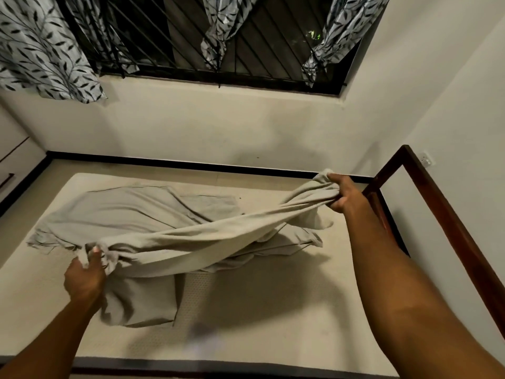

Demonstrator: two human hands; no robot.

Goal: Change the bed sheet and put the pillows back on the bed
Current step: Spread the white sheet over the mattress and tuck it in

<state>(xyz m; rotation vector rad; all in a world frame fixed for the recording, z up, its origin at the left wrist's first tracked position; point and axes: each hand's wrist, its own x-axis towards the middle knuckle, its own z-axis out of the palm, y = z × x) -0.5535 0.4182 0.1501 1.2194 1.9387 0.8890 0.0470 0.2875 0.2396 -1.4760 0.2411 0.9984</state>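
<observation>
Over the bare mattress (273,310), I watched the left grip (84,277) clench one bunched end of the grey bed sheet (191,242), the right grip (345,196) clutching the other.

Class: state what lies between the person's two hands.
In the head view, a bunched band of the bed sheet runs from the left hand to the right hand, above the mattress.

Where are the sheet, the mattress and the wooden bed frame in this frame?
sheet (191,242), head view, on its bunched, stretched middle.
mattress (273,310), head view, on the bare surface below the sheet.
frame (442,206), head view, on the dark wooden rail at the right.
</observation>
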